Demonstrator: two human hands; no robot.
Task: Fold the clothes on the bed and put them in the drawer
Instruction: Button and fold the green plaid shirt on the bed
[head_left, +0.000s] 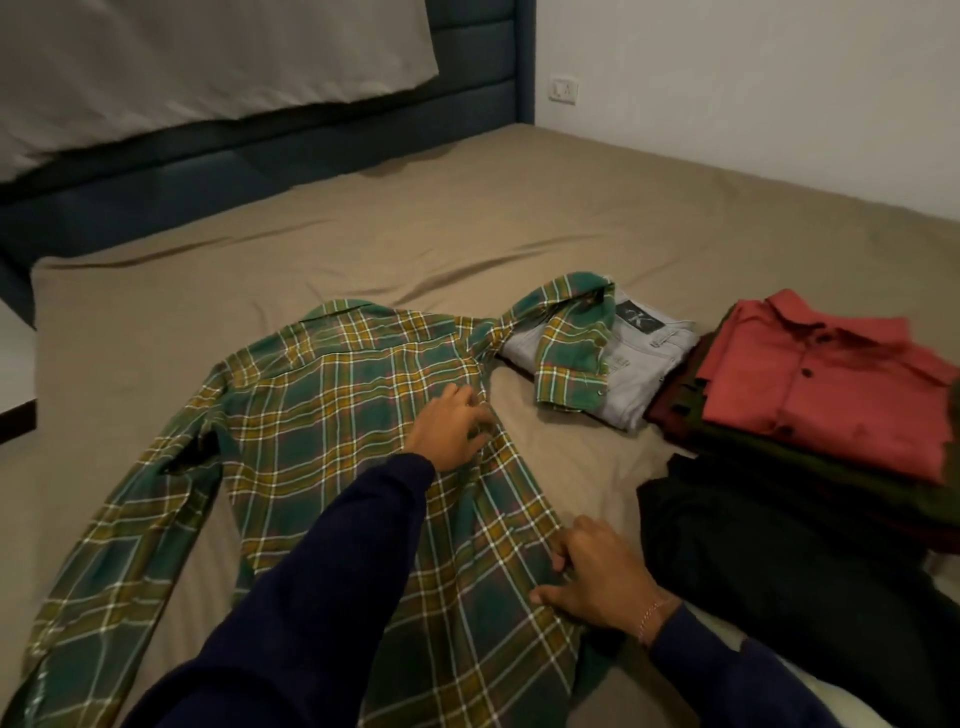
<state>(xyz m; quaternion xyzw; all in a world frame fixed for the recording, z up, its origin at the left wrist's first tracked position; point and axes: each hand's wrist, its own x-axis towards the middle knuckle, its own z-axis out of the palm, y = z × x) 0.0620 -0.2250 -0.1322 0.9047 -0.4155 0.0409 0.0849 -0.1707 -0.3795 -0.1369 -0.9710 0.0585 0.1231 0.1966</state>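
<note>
Head view. Green-and-yellow plaid woven-cotton shirt (332, 467) spread flat, back side up, on tan fitted bedsheet (363, 244), collar toward dark blue padded headboard (260, 150). Left sleeve running down toward near-left corner; right sleeve (566, 338) thrown out sideways, cuff draped over folded grey jeans (654, 364).

Left hand (452, 431) resting on right side seam near armpit: fingers loosely curled onto cloth, probably pinching the edge, pinch itself not clearly shown. Right hand (597, 577) lower on same seam near hem: fingers bent, thumb out, pressing or gathering the edge; exact grip hard to read.

Handling, as judgement: light, limp, zero stiffness, sags wherever unsupported. Not fragile. Woven cotton on cotton sheet drags rather than slides, so lift-and-lay, no pushing. Best hold points: side seam at two spots (shoulder end, hem end), keeps fold line straight. Sleeve needs pulling off the jeans first, else drags that pile. Collar and button placket slightly stiffer, decent reference for symmetry.

Rest: stack of folded garments at right, salmon-red buttoned shirt (831, 384) on top, dark olive and maroon layers below; black garment (779, 551) just beside right hand. Drawer not in view. White wall socket (564, 89) beyond.
</note>
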